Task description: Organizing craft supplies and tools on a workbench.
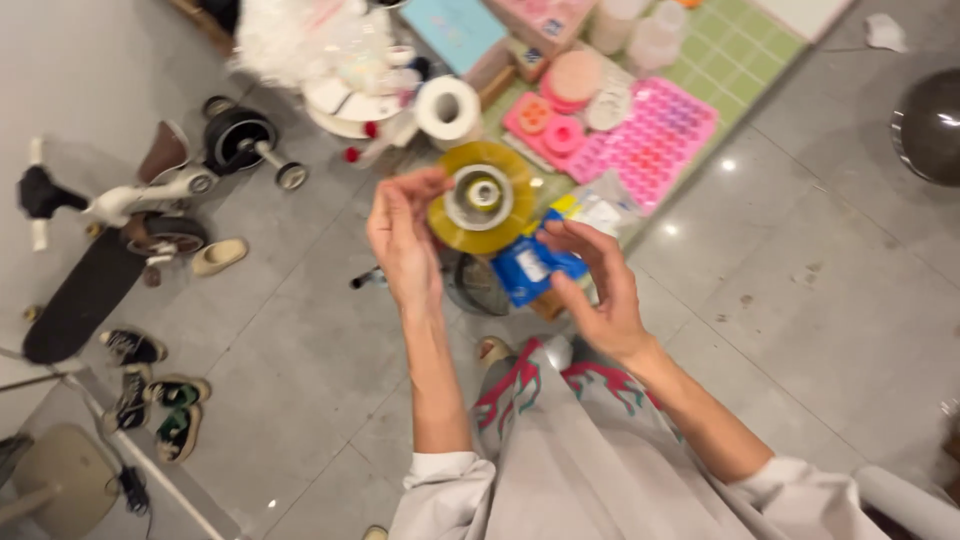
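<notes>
Holding: the left hand (405,240) is clamped on the rim of a yellow round disc (482,198) with a pale ringed hub, thumb at the top edge and fingers behind it. The right hand (600,290) is pinched on a blue packet (530,268), fingers curled over its upper corner.
Lap: grey trousers (560,440) with a red and teal pattern lie nearest the camera, and both forearms rise from white sleeves.
Hands together or apart: they are apart and each is closed on its own thing. The packet's top corner sits just beside the lower right edge of the disc; the blur hides whether the two touch.
Where the things are: both are held up in the air over the floor (800,300), between the knees and the mat.
Step in hand: by my reading, the two things are being brought together or compared, with nothing yet opened or set down.
What handling calls for: I judge the disc needs a steady rim grip, while the thin packet needs a firm pinch with only two or three fingers.
Below the disc: a dark round object (478,285) sits on the floor, partly hidden; I cannot tell its kind.
Mat: a green gridded mat (740,50) carries a pink mould tray (650,140), smaller pink pieces and boxes.
Beside it: a white tissue roll (448,110) stands at the mat's near corner.
Far left: a small tricycle (170,190), a black skateboard (85,295) and loose shoes (165,400) lie well apart from the hands.
</notes>
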